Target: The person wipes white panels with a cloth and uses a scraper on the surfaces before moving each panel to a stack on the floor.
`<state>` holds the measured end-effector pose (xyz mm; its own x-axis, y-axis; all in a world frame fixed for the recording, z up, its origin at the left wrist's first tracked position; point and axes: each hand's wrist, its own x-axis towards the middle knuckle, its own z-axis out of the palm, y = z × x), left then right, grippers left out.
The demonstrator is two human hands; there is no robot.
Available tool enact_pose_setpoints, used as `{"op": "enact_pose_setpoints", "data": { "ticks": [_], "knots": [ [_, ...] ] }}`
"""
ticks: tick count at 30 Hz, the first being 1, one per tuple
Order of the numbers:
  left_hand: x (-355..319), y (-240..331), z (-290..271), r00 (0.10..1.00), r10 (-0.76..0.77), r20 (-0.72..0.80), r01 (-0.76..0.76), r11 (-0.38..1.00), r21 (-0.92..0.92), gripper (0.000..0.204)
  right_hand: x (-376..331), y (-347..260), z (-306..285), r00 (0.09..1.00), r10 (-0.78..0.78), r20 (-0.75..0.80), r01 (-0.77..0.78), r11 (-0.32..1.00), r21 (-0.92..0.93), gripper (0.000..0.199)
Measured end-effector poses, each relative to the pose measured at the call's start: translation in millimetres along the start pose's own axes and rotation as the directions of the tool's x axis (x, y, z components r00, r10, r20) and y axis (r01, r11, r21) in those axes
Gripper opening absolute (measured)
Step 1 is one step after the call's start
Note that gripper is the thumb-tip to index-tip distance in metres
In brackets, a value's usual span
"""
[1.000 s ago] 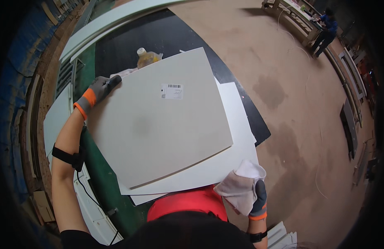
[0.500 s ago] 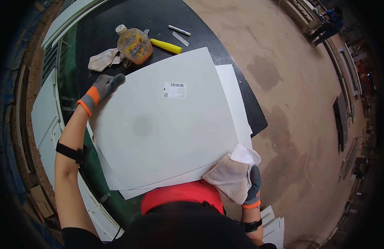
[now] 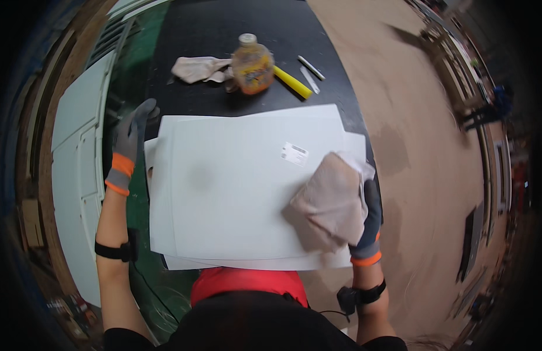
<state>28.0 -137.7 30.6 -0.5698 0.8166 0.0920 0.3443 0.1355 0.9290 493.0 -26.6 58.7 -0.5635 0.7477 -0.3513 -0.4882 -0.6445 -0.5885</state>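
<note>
White flat panels lie stacked and slightly out of line in front of me, the top one bearing a small printed label. My left hand, in a grey and orange work glove, is off the panels beside their left edge, fingers stretched out and holding nothing. A beige and white cloth hangs from my gloved right hand over the right part of the top panel. The cloth hides part of the fingers, and both are a little blurred.
On the black tabletop beyond the panels are a crumpled cloth, a bottle of orange liquid, a yellow-handled tool, a white pen and a pale blade. A person is far right.
My left hand has let go of the top panel's far left corner. That panel has turned and now lies more squarely on the stack. My right hand has brought the cloth forward over it.
</note>
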Motion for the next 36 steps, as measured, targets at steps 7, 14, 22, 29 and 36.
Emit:
{"op": "enact_pose_setpoints", "data": {
  "ticks": [7, 14, 22, 29, 36],
  "knots": [
    [-126, -41, -28, 0.968, -0.109, -0.225, 0.136, 0.985, 0.108, 0.054, 180, -67, 83, 0.889, -0.27, 0.369, 0.432, 0.763, -0.481, 0.057],
    [-163, -41, -14, 0.936, -0.166, -0.312, 0.212, 0.97, 0.122, 0.051, 307, 10, 164, 0.551, -0.115, 0.827, 0.527, -0.72, -0.451, 0.05],
    [-53, -35, 10, 0.982, -0.099, -0.163, 0.12, 0.985, 0.127, 0.044, 292, 4, 157, 0.635, -0.116, 0.764, 0.505, -0.686, -0.524, 0.087],
    [115, -60, 84, 0.96, 0.276, -0.043, -0.228, 0.862, 0.453, 0.058, 247, -58, 128, 0.72, -0.225, 0.656, 0.618, -0.224, -0.754, 0.082],
    [184, -72, 145, 0.961, -0.199, 0.193, 0.013, 0.728, 0.686, 0.048, 332, 7, 16, 0.85, -0.258, 0.46, 0.172, -0.689, -0.704, 0.051]
  ]
}}
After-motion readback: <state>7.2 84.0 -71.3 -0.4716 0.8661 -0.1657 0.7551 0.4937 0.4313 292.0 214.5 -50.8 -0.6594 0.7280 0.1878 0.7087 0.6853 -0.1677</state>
